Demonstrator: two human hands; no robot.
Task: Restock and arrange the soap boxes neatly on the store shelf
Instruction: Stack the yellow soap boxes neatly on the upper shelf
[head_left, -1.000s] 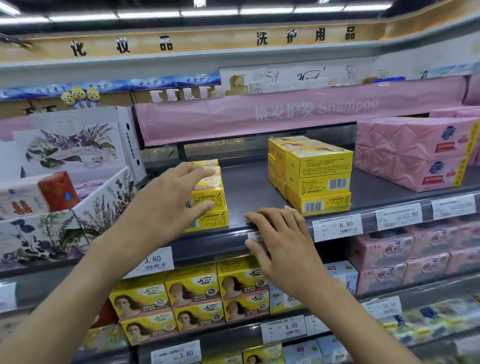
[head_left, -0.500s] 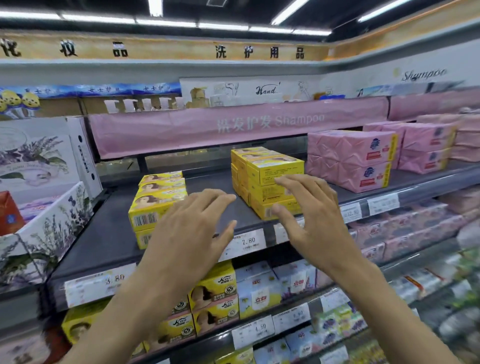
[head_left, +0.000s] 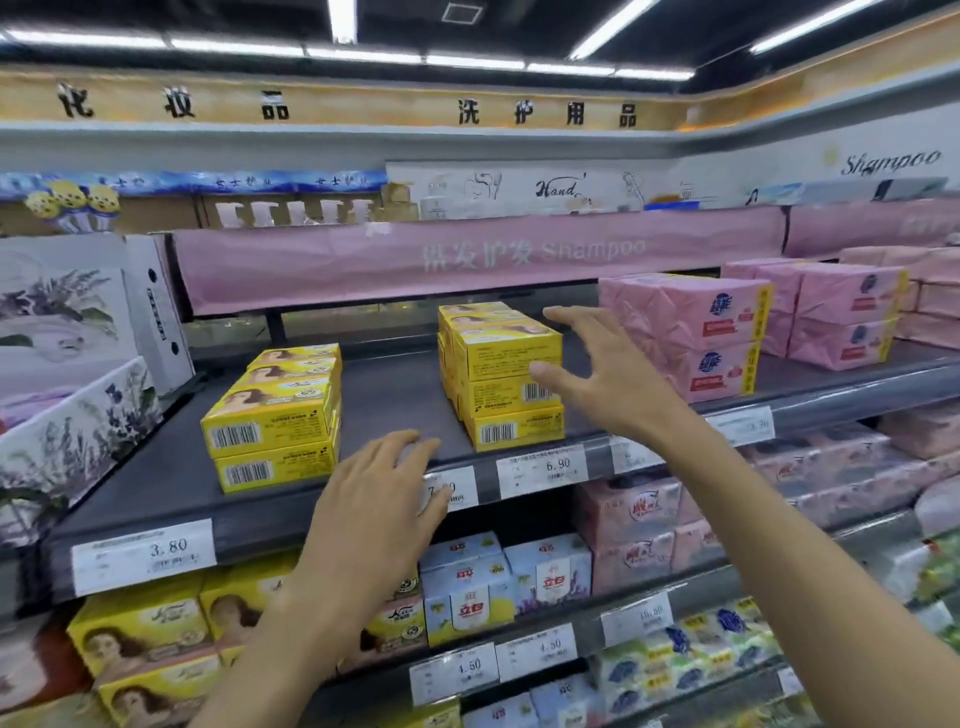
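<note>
Hovering spread wide and empty, the right hand (head_left: 605, 379) has the taller stack of yellow soap boxes (head_left: 501, 374) just left of its thumb. The left hand (head_left: 374, 509) hangs loose, holding nothing, the lower stack (head_left: 272, 415) up-left of it on the shelf (head_left: 395, 395).

Could not read the middle digit on the white paper price label (head_left: 462, 483), half covered by the left hand (head_left: 379, 501). Lost part of the right side of the taller stack of yellow cardboard soap boxes (head_left: 498, 379) behind the right hand (head_left: 610, 374). Saw the white floral carton (head_left: 62, 322) cut off at the left edge.
</note>
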